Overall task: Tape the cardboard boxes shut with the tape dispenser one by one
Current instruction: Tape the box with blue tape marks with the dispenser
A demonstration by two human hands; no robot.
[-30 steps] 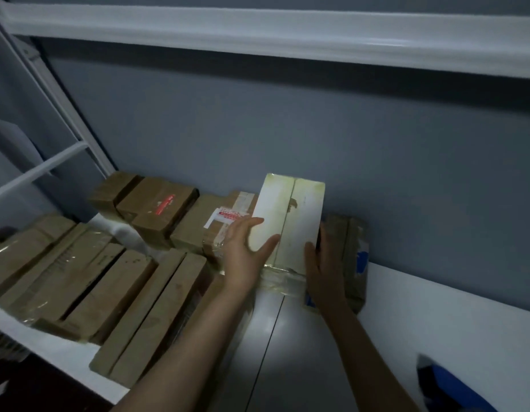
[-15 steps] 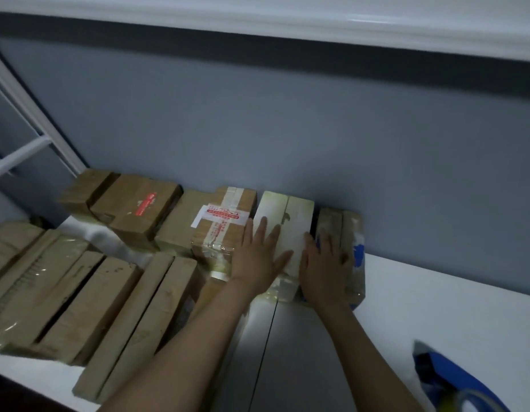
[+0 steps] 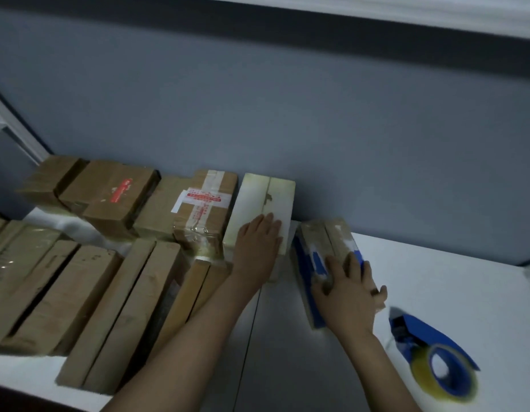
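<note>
White table (image 3: 454, 278) against a grey-blue wall (image 3: 317, 114)

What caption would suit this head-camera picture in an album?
Left hand flat on a pale cardboard box, right hand gripping a brown box with blue markings, blue tape dispenser nearby.
</note>
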